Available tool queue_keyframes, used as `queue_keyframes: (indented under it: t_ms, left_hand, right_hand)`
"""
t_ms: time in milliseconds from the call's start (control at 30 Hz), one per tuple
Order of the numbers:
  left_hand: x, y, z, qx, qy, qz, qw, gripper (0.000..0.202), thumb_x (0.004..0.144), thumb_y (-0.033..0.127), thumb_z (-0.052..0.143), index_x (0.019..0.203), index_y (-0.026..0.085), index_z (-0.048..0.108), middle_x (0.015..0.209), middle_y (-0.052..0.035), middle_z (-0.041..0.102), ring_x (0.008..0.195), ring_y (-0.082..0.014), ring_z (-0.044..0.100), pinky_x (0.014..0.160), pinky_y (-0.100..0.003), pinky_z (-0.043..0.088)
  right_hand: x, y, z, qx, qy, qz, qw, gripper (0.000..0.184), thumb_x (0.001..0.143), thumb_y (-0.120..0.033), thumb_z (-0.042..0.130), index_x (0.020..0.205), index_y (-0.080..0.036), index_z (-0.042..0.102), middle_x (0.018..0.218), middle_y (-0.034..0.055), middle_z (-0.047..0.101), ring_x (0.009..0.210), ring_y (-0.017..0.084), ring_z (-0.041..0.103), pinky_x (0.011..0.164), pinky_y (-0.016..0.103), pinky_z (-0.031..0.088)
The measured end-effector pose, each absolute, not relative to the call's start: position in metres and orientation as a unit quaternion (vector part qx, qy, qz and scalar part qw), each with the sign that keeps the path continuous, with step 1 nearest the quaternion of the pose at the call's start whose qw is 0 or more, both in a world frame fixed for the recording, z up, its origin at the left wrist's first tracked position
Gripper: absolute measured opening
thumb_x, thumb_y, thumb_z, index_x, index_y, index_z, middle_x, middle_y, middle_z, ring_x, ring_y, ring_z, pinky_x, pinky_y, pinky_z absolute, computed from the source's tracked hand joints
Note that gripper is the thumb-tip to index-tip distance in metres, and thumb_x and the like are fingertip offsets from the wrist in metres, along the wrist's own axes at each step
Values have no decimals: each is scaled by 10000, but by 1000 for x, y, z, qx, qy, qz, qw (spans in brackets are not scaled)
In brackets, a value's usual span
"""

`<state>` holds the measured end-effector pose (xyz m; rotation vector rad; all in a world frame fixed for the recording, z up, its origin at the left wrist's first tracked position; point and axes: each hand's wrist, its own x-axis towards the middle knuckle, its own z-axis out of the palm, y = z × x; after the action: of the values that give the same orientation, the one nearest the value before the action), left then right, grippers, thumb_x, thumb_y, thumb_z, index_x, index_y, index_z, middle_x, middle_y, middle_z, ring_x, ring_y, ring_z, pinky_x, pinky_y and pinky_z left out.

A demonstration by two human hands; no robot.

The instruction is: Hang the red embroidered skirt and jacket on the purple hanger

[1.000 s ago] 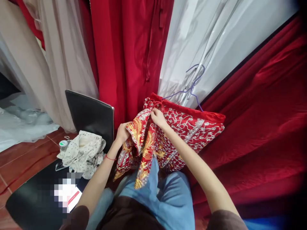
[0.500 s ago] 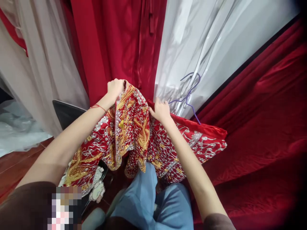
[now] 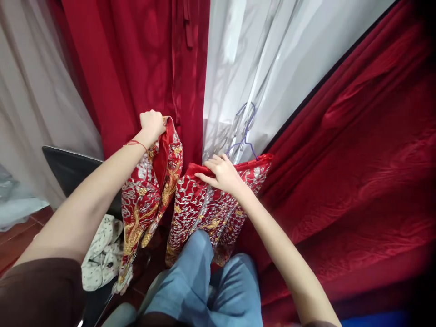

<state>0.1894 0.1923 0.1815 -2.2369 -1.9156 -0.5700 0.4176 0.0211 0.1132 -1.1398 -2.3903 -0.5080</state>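
Note:
My left hand (image 3: pixel 152 123) is closed in a fist on the top of a red embroidered garment (image 3: pixel 139 213) with gold and silver beadwork, which hangs down in folds and shows its plain red lining. My right hand (image 3: pixel 220 173) grips the plain red waistband of a red embroidered skirt (image 3: pixel 190 200), thumb in front and fingers over the edge. A thin purple wire hanger (image 3: pixel 248 136) stands up from that waistband. The two pieces hang side by side with a gap at the top. My knees partly cover the skirt's lower part.
Red drapes (image 3: pixel 136 59) and white drapes (image 3: pixel 235 68) hang ahead, with a large dark red cloth (image 3: pixel 340 181) on the right. At left stands a black chair (image 3: pixel 73 170); a pale patterned cloth bag (image 3: pixel 102 259) lies on it. The floor (image 3: pixel 34 222) is reddish tile.
My left hand has drawn the embroidered garment left, away from the skirt, opening a gap between them. My right hand's fingers have spread along the waistband. The view has shifted right.

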Motion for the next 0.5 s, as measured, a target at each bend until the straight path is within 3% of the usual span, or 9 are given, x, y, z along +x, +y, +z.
queue_keyframes:
  t_ms: [133, 200, 233, 300, 400, 500]
  left_hand:
    - [227, 172, 180, -836, -522, -91, 139, 330, 861, 310, 546, 1090, 129, 699, 1068, -149, 708, 1009, -285, 646, 824, -351, 462]
    - [240, 154, 180, -915, -371, 11, 156, 243, 815, 256, 570, 993, 218, 731, 937, -67, 739, 888, -215, 666, 728, -281, 444]
    - [244, 146, 180, -936, -310, 45, 161, 238, 802, 229, 564, 967, 238, 735, 910, -47, 742, 850, -194, 665, 697, -267, 432]
    - [249, 131, 180, -951, -257, 58, 162, 261, 788, 199, 550, 963, 248, 738, 916, -37, 744, 829, -177, 663, 677, -259, 424]
    - [254, 119, 181, -950, -271, 25, 155, 309, 803, 192, 522, 1027, 234, 731, 966, -54, 741, 860, -185, 672, 710, -268, 441]
    - [262, 118, 188, -936, -313, -58, 150, 361, 809, 137, 482, 1074, 192, 721, 989, -91, 732, 898, -209, 680, 762, -291, 461]
  right_hand:
    - [456, 24, 123, -347, -808, -150, 452, 240, 962, -371, 492, 969, -183, 640, 1018, 95, 687, 1029, 217, 613, 947, 354, 427]
    - [491, 31, 126, -418, -690, -165, 568, 230, 952, -314, 445, 942, -190, 638, 979, 92, 690, 960, 210, 634, 897, 346, 467]
    - [511, 35, 127, -470, -644, -172, 578, 249, 935, -296, 428, 984, -188, 647, 1030, 104, 693, 999, 222, 631, 912, 357, 465]
    - [550, 41, 125, -577, -623, -138, 510, 306, 895, -286, 440, 1079, -186, 663, 1100, 108, 707, 1010, 238, 638, 932, 376, 458]
    - [588, 44, 126, -684, -632, -35, 364, 315, 873, -318, 470, 980, -169, 725, 897, 85, 746, 846, 225, 668, 830, 340, 480]
    - [594, 41, 139, -702, -663, 82, 248, 343, 806, -478, 613, 836, -163, 746, 627, 44, 675, 617, 182, 607, 643, 298, 461]
